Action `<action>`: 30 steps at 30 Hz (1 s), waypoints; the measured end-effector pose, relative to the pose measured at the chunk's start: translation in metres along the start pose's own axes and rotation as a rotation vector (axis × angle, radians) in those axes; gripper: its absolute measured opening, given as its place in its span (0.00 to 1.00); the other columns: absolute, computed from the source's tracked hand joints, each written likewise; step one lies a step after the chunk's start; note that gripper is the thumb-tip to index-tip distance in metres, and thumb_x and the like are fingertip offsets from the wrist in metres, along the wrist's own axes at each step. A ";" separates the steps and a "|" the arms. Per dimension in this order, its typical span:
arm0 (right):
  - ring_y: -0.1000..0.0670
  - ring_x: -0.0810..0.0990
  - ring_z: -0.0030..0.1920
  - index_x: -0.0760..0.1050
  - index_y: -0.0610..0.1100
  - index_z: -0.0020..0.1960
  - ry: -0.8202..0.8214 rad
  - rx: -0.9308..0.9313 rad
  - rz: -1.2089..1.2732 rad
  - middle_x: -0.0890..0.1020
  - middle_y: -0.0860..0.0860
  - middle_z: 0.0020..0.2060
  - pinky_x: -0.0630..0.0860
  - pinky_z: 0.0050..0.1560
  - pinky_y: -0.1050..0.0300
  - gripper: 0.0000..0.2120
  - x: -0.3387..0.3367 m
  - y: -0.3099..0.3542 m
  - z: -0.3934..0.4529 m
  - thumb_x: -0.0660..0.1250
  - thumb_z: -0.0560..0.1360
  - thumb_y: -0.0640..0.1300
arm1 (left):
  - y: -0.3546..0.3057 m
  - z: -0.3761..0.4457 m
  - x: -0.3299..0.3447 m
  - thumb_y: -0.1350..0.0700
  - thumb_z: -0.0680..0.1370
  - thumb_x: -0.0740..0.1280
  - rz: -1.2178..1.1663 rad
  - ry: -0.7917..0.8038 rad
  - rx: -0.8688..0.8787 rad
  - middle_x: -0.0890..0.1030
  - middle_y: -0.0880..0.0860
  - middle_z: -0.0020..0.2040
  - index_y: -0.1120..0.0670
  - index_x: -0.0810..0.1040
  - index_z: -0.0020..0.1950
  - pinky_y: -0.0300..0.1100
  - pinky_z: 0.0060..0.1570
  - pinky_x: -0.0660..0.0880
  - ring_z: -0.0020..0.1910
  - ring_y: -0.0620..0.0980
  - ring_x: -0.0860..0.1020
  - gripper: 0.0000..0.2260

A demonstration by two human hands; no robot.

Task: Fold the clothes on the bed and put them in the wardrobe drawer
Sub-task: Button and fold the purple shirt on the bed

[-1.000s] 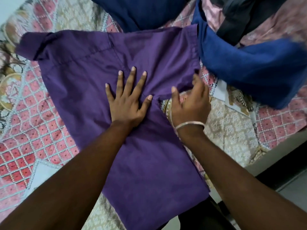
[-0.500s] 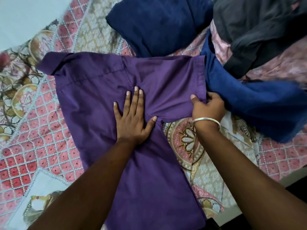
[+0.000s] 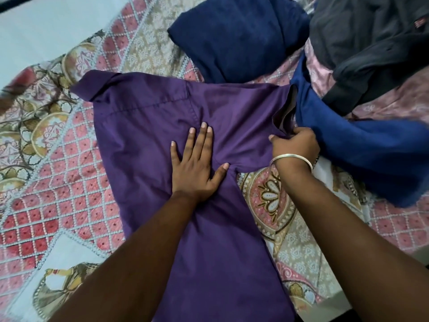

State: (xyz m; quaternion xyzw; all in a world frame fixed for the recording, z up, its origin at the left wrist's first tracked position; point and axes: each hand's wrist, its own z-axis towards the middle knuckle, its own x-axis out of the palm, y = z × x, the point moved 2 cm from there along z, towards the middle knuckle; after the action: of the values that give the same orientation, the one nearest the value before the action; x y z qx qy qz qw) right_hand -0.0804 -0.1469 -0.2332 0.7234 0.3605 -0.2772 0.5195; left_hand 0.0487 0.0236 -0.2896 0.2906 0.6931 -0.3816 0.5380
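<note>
A purple shirt [image 3: 148, 135] lies spread on the patterned bedspread [image 3: 58, 173], back side up, its long axis running from the collar at about ten o'clock down to the hem at about five o'clock near the lower edge of view. One short sleeve stretches out toward three o'clock. The left hand [image 3: 197, 168] rests flat on the middle of the shirt, fingers straight and pointing to twelve o'clock, thumb splayed toward the armpit seam. The right hand [image 3: 294, 145], with a metal bangle [image 3: 291, 159] at the wrist, pinches the sleeve cuff, lifting its edge so the opening shows. At twelve o'clock lies a folded navy garment [image 3: 234, 36]; a blue garment [image 3: 362, 154] lies at three o'clock, touching the sleeve end, and a dark grey garment [image 3: 371, 43] sits at two o'clock.
</note>
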 end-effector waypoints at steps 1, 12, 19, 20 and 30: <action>0.38 0.81 0.52 0.81 0.41 0.53 0.000 0.012 -0.007 0.84 0.43 0.49 0.74 0.51 0.52 0.15 -0.003 0.001 0.000 0.75 0.69 0.47 | 0.000 0.001 0.000 0.32 0.78 0.49 -0.005 0.003 0.002 0.44 0.46 0.81 0.51 0.45 0.82 0.62 0.74 0.40 0.80 0.48 0.42 0.38; 0.41 0.78 0.40 0.77 0.44 0.51 -0.096 -0.691 0.042 0.80 0.47 0.40 0.70 0.37 0.51 0.06 -0.008 0.041 -0.070 0.65 0.74 0.41 | -0.004 -0.004 -0.059 0.38 0.78 0.58 -1.564 -0.142 -0.483 0.84 0.51 0.54 0.54 0.80 0.61 0.44 0.55 0.73 0.55 0.47 0.80 0.24; 0.41 0.81 0.38 0.82 0.51 0.53 0.288 -1.218 -0.303 0.84 0.50 0.43 0.74 0.37 0.48 0.20 0.042 0.068 -0.139 0.56 0.68 0.46 | 0.021 -0.009 -0.080 0.40 0.72 0.65 -2.144 0.176 -0.679 0.80 0.57 0.48 0.61 0.80 0.54 0.47 0.51 0.75 0.47 0.56 0.79 0.25; 0.41 0.81 0.38 0.81 0.49 0.53 0.349 -1.260 -0.345 0.83 0.50 0.43 0.74 0.38 0.48 0.19 0.048 0.065 -0.146 0.58 0.67 0.44 | 0.027 -0.012 -0.079 0.47 0.73 0.66 -2.126 0.152 -0.668 0.82 0.58 0.47 0.61 0.82 0.51 0.45 0.52 0.77 0.46 0.55 0.81 0.18; 0.40 0.77 0.46 0.78 0.42 0.60 0.031 -0.995 -0.177 0.79 0.44 0.51 0.75 0.42 0.48 0.17 0.041 0.010 -0.161 0.69 0.74 0.49 | 0.074 -0.021 -0.071 0.60 0.71 0.72 -1.064 -0.300 -0.788 0.80 0.49 0.49 0.49 0.73 0.62 0.44 0.51 0.78 0.51 0.53 0.80 0.21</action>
State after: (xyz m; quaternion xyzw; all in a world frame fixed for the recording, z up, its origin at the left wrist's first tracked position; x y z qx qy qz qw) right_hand -0.0438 0.0136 -0.2101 0.3591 0.5165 -0.1039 0.7704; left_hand 0.1159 0.0823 -0.2340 -0.3639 0.7470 -0.3496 0.4329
